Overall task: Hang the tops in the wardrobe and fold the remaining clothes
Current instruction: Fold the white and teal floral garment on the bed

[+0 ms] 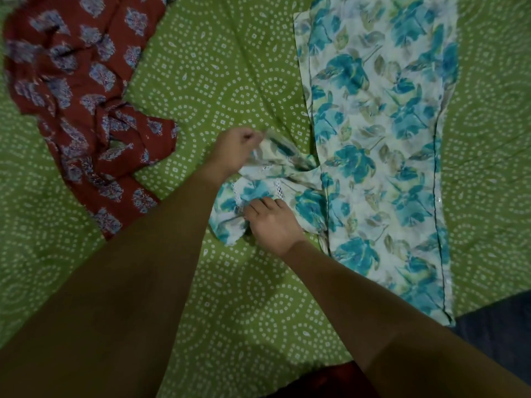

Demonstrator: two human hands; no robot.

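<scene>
Both hands pinch the bunched sleeve [267, 179] of the floral top [373, 133] lying on the green bedsheet [224, 67]: left hand [235, 150], slightly blurred, and right hand [273, 222]. Pull it flat, smoothing creases outward.

Two bare forearms are showing, reaching in from the bottom edge, with no sleeves, watch, bangles or rings appearing on them. The left hand [234, 152] and the right hand [271, 224] are both uncovered, wearing no gloves. At the bottom edge, between the arms, a patch of dark red cloth [324, 380] is showing; whether it is the person's clothing cannot be told.
</scene>
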